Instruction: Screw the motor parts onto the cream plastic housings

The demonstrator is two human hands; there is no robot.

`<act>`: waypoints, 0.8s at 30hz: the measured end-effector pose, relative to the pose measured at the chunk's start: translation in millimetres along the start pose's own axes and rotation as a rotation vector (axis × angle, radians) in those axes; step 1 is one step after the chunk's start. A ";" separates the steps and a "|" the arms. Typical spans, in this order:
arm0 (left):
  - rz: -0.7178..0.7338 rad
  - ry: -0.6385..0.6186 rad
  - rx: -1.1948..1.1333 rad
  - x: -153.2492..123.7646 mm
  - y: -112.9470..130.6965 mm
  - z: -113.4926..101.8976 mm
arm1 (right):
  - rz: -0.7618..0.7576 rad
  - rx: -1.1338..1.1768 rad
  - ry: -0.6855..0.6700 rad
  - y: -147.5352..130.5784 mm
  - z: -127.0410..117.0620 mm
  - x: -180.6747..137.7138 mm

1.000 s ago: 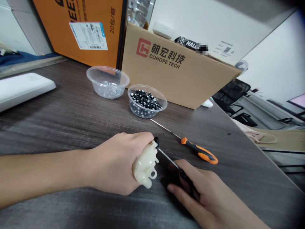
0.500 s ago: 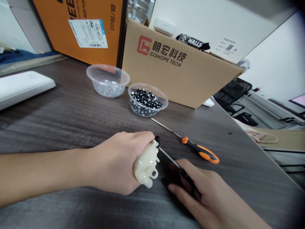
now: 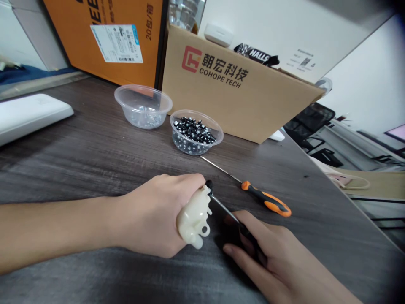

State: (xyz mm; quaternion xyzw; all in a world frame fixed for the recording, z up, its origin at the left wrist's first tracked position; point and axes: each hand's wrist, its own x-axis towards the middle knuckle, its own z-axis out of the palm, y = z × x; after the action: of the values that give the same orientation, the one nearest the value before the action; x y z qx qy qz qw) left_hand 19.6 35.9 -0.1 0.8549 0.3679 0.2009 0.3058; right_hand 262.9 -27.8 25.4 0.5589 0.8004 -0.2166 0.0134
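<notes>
Reference point for positions: the bowl of black pieces on the desk, clear-walled and well filled. The left hand lies on the near side of that bowl, slightly to its left, and is closed firmly around a cream plastic part; its fingertips are hidden from view. The part is therefore held directly on the near side of the bowl, well apart from it, with a ringed lug and rounded stubs exposed. A small black piece sits at the part's upper edge. The right hand, nearer the viewer and right of the bowl, grips the dark handle of a thin tool, whose metal shaft runs up to the black piece; seating of the tip cannot be confirmed. An orange-and-black screwdriver lies to the near right of the bowl, its shaft ending just beside the base; contact cannot be determined. A second clear bowl, containing small silvery pieces, stands left of the bowl. A cardboard box marked COHOPE TECH stands behind it, and an orange box behind and left.
</notes>
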 end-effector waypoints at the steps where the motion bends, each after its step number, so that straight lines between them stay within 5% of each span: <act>1: 0.002 0.004 0.001 -0.1 0.0 0.1 | 0.007 -0.001 -0.005 -0.2 0.2 0.3; 24: -0.011 -0.034 -0.019 -0.2 1.7 -2.6 | 0.009 -0.020 -0.020 0.7 0.0 0.4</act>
State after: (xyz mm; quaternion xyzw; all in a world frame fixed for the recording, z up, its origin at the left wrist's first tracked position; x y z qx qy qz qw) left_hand 18.9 35.8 2.9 0.8531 0.3653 0.1883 0.3214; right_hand 263.4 -27.3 25.1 0.5602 0.7997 -0.2141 0.0283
